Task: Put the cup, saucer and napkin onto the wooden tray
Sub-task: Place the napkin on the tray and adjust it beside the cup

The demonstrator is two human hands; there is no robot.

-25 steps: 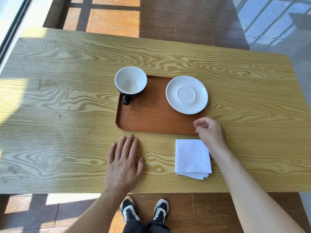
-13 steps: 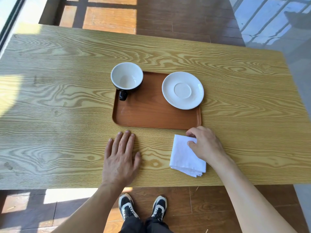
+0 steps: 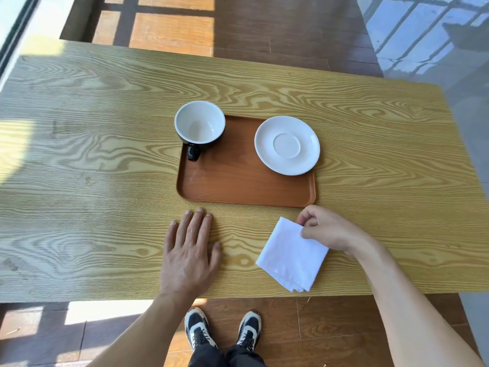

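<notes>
A brown wooden tray (image 3: 238, 181) lies in the middle of the table. On its far left corner stands a black cup (image 3: 199, 125) with a white inside, its handle pointing toward me. The white saucer (image 3: 287, 145) rests on the tray's far right corner, overhanging the rim slightly. A folded white napkin (image 3: 291, 255) lies on the table just in front of the tray's right end, turned at an angle. My right hand (image 3: 328, 229) pinches the napkin's far corner between thumb and fingers. My left hand (image 3: 189, 250) lies flat and open on the table, in front of the tray's left end.
The light wooden table (image 3: 105, 154) has its near edge just below my hands and its right edge past the saucer. My shoes (image 3: 222, 329) and a dark wooden floor show below. A bright window strip runs along the far left.
My right hand dropped from the tray's near right corner onto the napkin and pinched its far corner; the napkin has turned to an angle. My left hand stayed flat.
</notes>
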